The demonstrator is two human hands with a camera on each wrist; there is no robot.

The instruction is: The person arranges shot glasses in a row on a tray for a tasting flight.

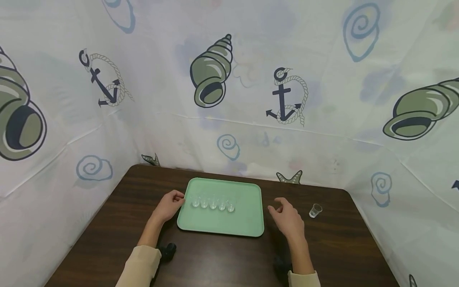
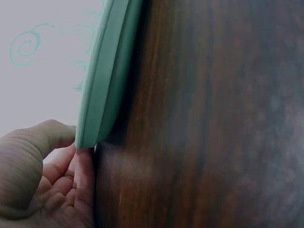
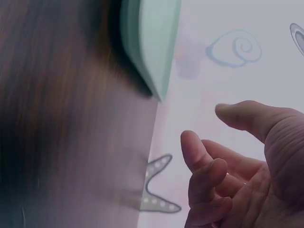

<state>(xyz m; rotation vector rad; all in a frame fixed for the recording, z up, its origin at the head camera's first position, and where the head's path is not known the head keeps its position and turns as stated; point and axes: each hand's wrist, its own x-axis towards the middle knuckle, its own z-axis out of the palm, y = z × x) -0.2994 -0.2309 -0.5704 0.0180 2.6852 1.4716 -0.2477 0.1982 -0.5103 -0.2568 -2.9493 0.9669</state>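
Note:
A mint-green tray (image 1: 222, 224) lies on the dark wooden table. Several small clear cups (image 1: 213, 205) stand in a row across its left and middle part. My left hand (image 1: 170, 205) pinches the tray's left edge; in the left wrist view the thumb (image 2: 59, 133) lies on the rim and the fingers are under it. My right hand (image 1: 288, 219) hovers apart from the tray's right edge, thumb and fingers spread with nothing between them. To the right of that hand, a single small clear cup (image 1: 315, 210) is on the table and appears tilted.
The brown table (image 1: 211, 263) has rounded far corners. A white cloth wall (image 1: 251, 139) printed with shells, anchors and starfish rises behind it and on both sides. Dark devices (image 1: 167, 252) are strapped at the wrists, below the cream sleeves.

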